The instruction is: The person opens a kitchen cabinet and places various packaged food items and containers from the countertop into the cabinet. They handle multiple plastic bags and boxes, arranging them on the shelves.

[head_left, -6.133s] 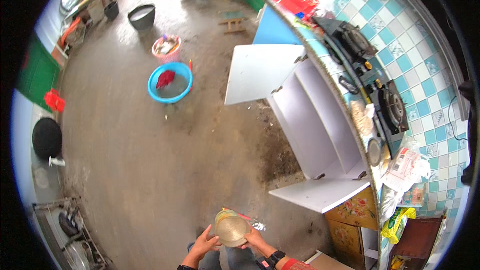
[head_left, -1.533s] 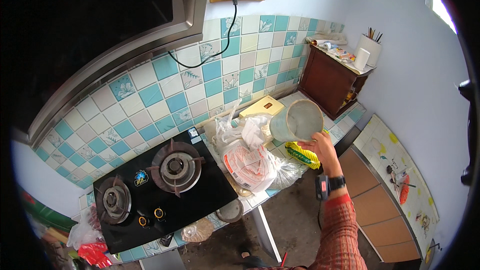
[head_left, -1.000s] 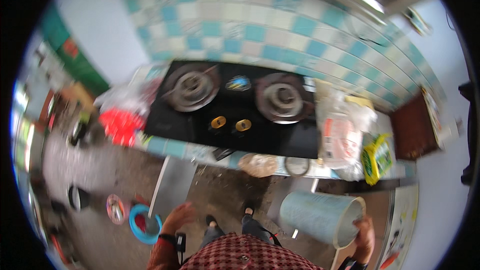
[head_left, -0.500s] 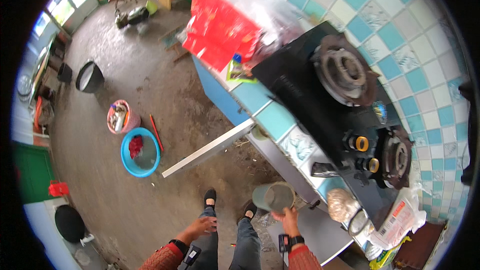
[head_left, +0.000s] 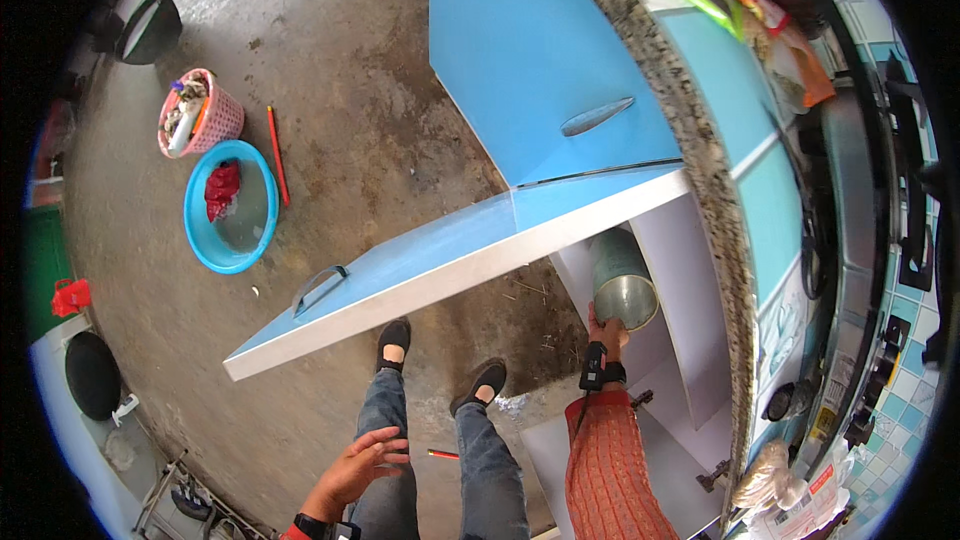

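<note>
My right hand (head_left: 608, 329) reaches into the open cabinet and grips the near rim of a grey-green cylindrical bucket (head_left: 617, 258). The bucket is tilted between the open door and an inner white panel, its round mouth toward me; some fingers are hidden by it. Left of the bucket, the open blue cabinet door (head_left: 430, 244) swings out over the floor, its white edge facing up. My left hand (head_left: 360, 465) hovers over my left leg, fingers apart, holding nothing.
A granite-edged tiled counter (head_left: 705, 90) runs along the right. Another blue door (head_left: 530, 50) lies beyond the open one. On the floor at left are a light-blue basin (head_left: 243, 257) holding a red cloth, a pink basket (head_left: 224, 118) and a red stick (head_left: 277, 155).
My view has shifted toward the cabinet and closer to it. My right hand has carried the bucket from beside the counter into the cabinet opening. My left hand stays empty.
</note>
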A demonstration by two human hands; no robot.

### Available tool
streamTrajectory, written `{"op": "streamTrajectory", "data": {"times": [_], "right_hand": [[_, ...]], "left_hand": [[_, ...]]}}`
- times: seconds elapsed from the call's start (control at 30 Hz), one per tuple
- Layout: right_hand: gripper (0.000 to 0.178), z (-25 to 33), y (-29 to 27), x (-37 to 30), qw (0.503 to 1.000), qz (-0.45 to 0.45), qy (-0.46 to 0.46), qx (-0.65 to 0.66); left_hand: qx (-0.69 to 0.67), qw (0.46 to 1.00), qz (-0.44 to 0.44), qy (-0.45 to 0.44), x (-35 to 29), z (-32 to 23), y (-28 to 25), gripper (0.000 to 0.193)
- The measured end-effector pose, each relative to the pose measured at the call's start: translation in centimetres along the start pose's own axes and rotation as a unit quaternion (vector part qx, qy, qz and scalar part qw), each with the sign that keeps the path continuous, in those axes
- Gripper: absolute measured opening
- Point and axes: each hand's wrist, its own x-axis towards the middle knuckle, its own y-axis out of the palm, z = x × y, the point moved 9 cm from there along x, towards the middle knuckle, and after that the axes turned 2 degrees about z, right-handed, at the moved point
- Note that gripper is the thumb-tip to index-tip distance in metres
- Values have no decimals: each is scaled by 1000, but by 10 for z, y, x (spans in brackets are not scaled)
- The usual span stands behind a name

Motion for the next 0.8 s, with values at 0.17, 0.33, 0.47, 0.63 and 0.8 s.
{"op": "streamTrajectory", "data": {"times": [0.17, 0.33, 0.47, 0.63, 0.8], "right_hand": [[29, 27, 9, 18, 970, -16, -106, -216], [33, 46, 36, 71, 972, -47, -152, -172], [34, 44, 102, 97, 987, 69, -125, -72], [27, 35, 165, 115, 986, 108, -93, -90], [21, 28, 210, 133, 983, 137, -67, -105]], "left_hand": [[-16, 1000, -9, -7, 9, -6, -7, 46], [-33, 999, 10, -9, 19, -11, 0, 47], [-52, 999, 2, -16, 24, -11, 1, 47], [-55, 998, 22, 8, 30, -11, 4, 44], [-48, 995, 49, 70, 33, -19, 2, 48]]}}
